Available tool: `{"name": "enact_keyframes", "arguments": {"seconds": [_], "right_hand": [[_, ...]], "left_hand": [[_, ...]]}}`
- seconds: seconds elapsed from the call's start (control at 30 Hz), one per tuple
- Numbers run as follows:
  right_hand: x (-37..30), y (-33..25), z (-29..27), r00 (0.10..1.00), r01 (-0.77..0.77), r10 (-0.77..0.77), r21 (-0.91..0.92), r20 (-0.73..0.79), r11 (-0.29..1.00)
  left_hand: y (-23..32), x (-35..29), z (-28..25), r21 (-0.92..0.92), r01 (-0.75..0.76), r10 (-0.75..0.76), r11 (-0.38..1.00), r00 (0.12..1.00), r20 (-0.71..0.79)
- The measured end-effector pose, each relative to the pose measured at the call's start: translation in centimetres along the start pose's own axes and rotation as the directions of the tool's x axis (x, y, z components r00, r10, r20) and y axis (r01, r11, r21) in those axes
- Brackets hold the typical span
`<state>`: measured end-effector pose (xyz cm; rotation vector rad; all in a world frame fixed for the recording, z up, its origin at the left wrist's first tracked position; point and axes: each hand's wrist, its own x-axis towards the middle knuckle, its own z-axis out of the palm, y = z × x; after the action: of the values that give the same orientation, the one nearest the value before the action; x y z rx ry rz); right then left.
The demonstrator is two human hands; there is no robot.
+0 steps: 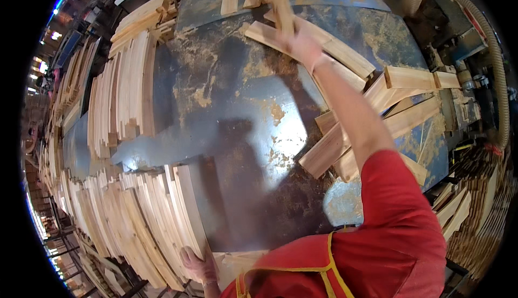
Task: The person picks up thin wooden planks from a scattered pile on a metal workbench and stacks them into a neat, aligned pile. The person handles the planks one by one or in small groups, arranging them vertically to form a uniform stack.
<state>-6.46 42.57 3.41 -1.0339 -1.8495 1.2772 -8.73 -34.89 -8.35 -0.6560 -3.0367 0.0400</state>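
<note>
My right arm stretches far across the metal table [237, 141]. My right hand [305, 47], smeared by motion, grips a wooden board [279, 9] that points away from me. Beneath and beside that hand lie loose wooden boards [340, 55], some crossing each other. Low on the left, my gloved left hand [198, 265] is closed around the near end of a wooden board [189, 206]. That board forms the right edge of a row of boards [129, 217] set side by side.
Another row of boards [127, 87] stands farther left, with a stack [143, 17] beyond it. Mixed boards pile up at right [410, 117]. Sawdust [202, 90] coats parts of the table. A ribbed hose [499, 71] and machinery [467, 39] border the right side.
</note>
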Motion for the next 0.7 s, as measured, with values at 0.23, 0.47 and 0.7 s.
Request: {"name": "enact_keyframes", "arguments": {"seconds": [0.23,0.47,0.7], "right_hand": [[1.6,6.7,-10.9,0.760,0.619,-0.141,-0.639,0.635,0.457],[-15.8,12.6,-17.1,0.552,0.831,-0.158,-0.556,0.818,0.025],[-18.5,3.0,-7.7,0.467,0.816,0.601,-0.579,0.648,-0.009]], "left_hand": [[1.6,0.6,-1.2,-0.078,-0.056,0.043,0.995,0.987,-0.154],[1.2,0.8,-2.7,-0.077,-0.038,0.034,0.996,0.998,-0.056],[-0.2,0.5,-3.2,-0.183,-0.109,0.103,0.977,0.994,-0.041]]}}
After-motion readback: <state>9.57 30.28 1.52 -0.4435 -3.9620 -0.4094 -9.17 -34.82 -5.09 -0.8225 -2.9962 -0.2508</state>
